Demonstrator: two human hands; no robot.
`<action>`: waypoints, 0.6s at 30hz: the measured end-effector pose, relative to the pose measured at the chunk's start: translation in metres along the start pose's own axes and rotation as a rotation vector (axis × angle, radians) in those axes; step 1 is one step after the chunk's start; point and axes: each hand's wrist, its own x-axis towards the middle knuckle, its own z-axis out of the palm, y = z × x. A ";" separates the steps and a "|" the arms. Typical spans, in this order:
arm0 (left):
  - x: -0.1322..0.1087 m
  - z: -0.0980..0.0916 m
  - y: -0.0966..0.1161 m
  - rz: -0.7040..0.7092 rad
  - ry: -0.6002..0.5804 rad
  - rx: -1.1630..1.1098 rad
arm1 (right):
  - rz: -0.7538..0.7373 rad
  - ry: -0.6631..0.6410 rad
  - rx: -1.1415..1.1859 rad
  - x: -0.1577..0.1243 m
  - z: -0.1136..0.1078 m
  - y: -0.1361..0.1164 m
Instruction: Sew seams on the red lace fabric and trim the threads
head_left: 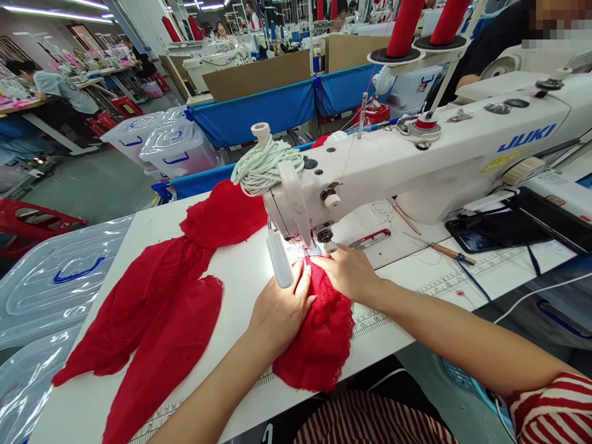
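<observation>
A red lace-edged fabric piece (pixel 319 345) runs from the needle area of a white sewing machine (pixel 383 166) down over the table's front edge. My left hand (pixel 280 308) grips the cloth on its left side, thumb and fingers pressed together just in front of the presser foot. From the right, my right hand (pixel 351 274) holds the same piece close to the foot, fingertips partly hidden by the machine head. A small lamp (pixel 280 259) lights the stitching spot. More red fabric (pixel 176 308) spreads over the table to the left.
Thread snips (pixel 370 238), a wooden-handled awl (pixel 451 253) and a dark phone (pixel 497 231) lie to the right. Red thread cones (pixel 404 28) stand above the machine. Clear plastic bins (pixel 60 277) sit beside the white table (pixel 245 271). Other people work in the background.
</observation>
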 end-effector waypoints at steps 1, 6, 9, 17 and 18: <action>0.000 0.000 0.000 -0.004 -0.002 -0.007 | -0.001 0.001 0.000 0.000 0.000 0.000; 0.002 -0.002 0.000 -0.011 -0.020 -0.002 | 0.022 -0.001 -0.001 0.001 0.003 0.000; 0.002 -0.003 0.000 -0.004 -0.027 0.004 | 0.022 -0.003 0.003 0.001 0.003 0.000; 0.000 0.002 -0.001 -0.005 0.015 0.034 | 0.012 0.000 0.011 0.002 0.001 0.000; 0.000 0.002 -0.001 -0.001 0.013 0.051 | 0.009 0.003 0.012 0.002 0.001 0.000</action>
